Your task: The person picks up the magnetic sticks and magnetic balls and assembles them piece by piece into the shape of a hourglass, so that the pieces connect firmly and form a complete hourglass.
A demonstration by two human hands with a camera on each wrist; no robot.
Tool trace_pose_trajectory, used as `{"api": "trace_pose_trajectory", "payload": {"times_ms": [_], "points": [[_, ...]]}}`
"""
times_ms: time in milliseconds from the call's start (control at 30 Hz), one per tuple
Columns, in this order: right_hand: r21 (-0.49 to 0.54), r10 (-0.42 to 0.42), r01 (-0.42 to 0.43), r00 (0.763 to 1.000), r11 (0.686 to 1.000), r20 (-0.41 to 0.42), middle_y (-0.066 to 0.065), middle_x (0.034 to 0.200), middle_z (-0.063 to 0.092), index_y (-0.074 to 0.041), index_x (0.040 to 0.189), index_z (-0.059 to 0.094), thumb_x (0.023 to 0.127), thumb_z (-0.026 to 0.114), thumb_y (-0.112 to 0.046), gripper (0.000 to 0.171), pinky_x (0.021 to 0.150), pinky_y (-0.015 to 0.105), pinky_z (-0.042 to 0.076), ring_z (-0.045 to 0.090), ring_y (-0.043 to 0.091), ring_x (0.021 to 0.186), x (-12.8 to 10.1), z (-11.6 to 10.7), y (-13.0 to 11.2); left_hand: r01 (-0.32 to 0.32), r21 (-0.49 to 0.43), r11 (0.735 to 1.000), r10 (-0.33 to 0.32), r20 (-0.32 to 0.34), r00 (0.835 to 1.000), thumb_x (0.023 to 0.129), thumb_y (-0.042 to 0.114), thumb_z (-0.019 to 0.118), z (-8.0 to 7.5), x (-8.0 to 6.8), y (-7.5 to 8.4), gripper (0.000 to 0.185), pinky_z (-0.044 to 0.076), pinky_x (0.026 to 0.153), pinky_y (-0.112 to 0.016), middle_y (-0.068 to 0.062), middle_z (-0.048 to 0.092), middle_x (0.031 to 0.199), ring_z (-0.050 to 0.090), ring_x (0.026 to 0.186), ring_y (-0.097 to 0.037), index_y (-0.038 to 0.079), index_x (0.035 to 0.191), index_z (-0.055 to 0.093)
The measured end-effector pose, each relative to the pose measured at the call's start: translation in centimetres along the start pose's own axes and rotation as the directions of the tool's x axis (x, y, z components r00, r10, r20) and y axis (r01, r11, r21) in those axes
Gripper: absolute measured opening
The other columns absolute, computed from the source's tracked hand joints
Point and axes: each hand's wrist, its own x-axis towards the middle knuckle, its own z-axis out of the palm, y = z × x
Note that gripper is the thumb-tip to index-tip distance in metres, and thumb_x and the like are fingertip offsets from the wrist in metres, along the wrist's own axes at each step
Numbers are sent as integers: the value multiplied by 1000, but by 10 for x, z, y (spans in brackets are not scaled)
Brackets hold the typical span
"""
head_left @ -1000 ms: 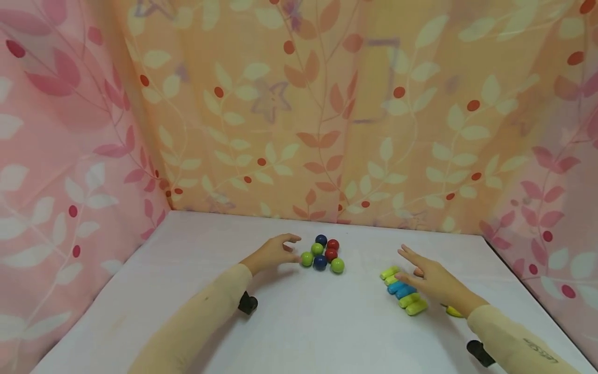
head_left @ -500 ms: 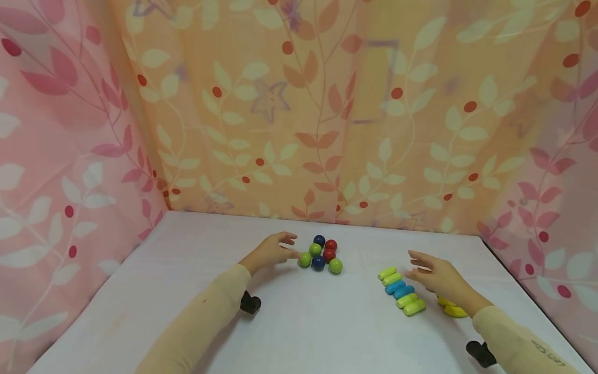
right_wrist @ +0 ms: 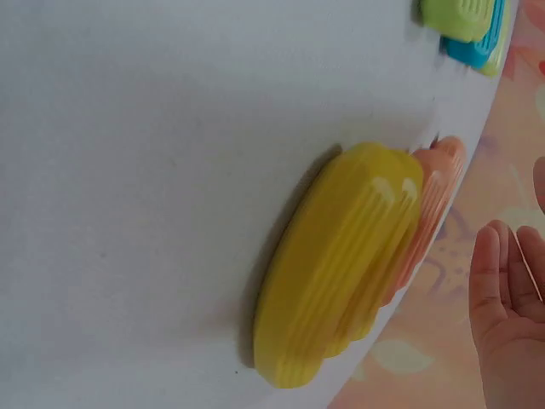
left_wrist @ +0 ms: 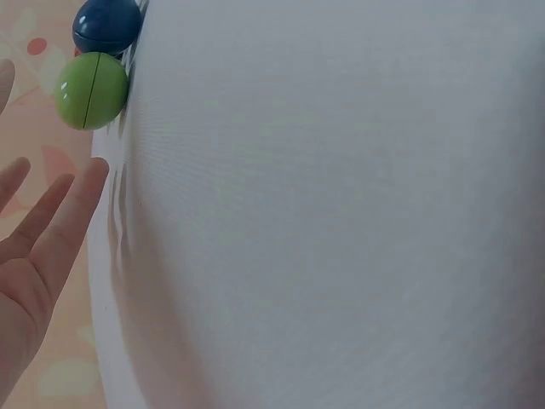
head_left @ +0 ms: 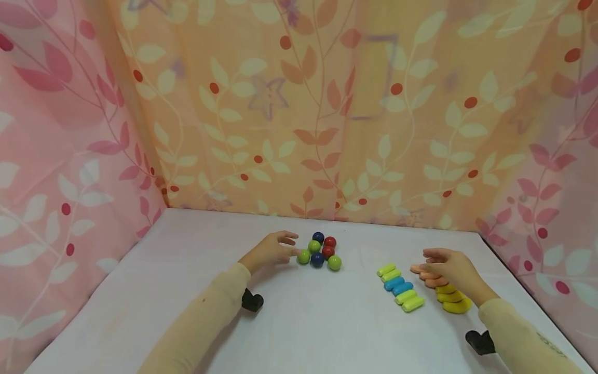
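Note:
My left hand [head_left: 271, 252] hovers left of a cluster of shiny balls, its fingertips right at the nearest green ball [head_left: 303, 256]. In the left wrist view its fingers [left_wrist: 72, 217] are loosely extended, below a green ball [left_wrist: 92, 91] and a blue one. The cluster also has red balls [head_left: 328, 252] and dark blue balls [head_left: 317, 259]. My right hand [head_left: 455, 272] is over a row of orange pieces [head_left: 436, 282] and partly hides them; its fingers are relaxed around nothing. Curved, ribbed yellow pieces [right_wrist: 336, 264] continue that row toward me.
Between the hands lies a slanted row of small ribbed pieces, yellow-green [head_left: 413, 304] and blue [head_left: 394, 283]. A white cloth covers the table [head_left: 299, 327]. Floral curtains [head_left: 233, 104] stand along the back and both sides. A black wrist device [head_left: 252, 300] sits under each forearm.
My right hand has moved right, from above the yellow-green and blue row to above the orange pieces. More of the yellow and orange pieces now shows. My left hand stays almost in place.

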Motion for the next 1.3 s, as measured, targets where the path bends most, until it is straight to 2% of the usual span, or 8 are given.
{"api": "trace_pose_trajectory", "payload": {"times_ms": [200,533,767,800,867,1000,1167,1300], "points": [[27,81,-82,996,996,30,30,147,45,1,144,45,93,64,-51,75,109,66,33,38,49,132,7,-8,9,-23,-47,999,25,41,999,86,22,79,1,2,-1,56,60,86,-32,-15,58,137,69,100,-19,10,137,58],[127,190,-196,980,972,55,30,151,39,2,145,44,94,64,-48,74,113,63,31,40,45,130,18,-14,28,-49,-79,996,54,63,997,88,23,76,6,-4,-9,49,56,96,-35,-12,60,137,65,111,-18,7,132,61],[193,176,-192,980,962,98,32,149,40,6,142,45,96,63,-44,71,113,61,31,39,48,131,22,-15,38,-40,-70,997,44,65,997,88,24,76,6,-3,-8,43,56,95,-33,-7,62,136,67,104,-14,8,127,65],[197,169,-187,980,962,105,32,147,43,7,142,45,96,62,-42,70,111,59,34,43,46,129,23,-14,39,-42,-72,996,47,66,997,88,23,75,7,-3,-8,42,56,95,-33,-7,62,136,67,104,-14,7,127,66],[216,156,-177,981,960,111,29,141,51,9,143,43,98,61,-39,68,107,44,45,54,35,120,22,-14,41,-39,-79,996,44,68,997,88,22,76,8,-2,-9,42,56,95,-33,-8,62,135,66,105,-14,7,126,66],[271,113,-142,986,952,120,20,130,63,13,142,42,97,64,-32,67,83,18,54,65,11,100,22,-10,43,-34,-56,998,37,63,997,88,24,76,8,-2,-13,43,55,98,-35,-7,62,135,66,107,-15,8,127,65],[341,96,-142,984,929,148,10,121,67,14,144,38,97,65,-28,68,80,18,56,66,7,93,24,-8,41,-24,-40,999,26,52,998,88,23,75,8,0,-12,36,55,98,-35,-4,63,134,65,110,-15,14,123,69],[361,123,-176,979,916,164,-1,111,69,14,145,36,97,65,-26,69,80,18,56,66,7,92,23,-12,45,-30,-50,998,34,85,996,88,18,74,13,2,-8,34,54,100,-35,-5,64,132,64,114,-16,14,121,70]]}}
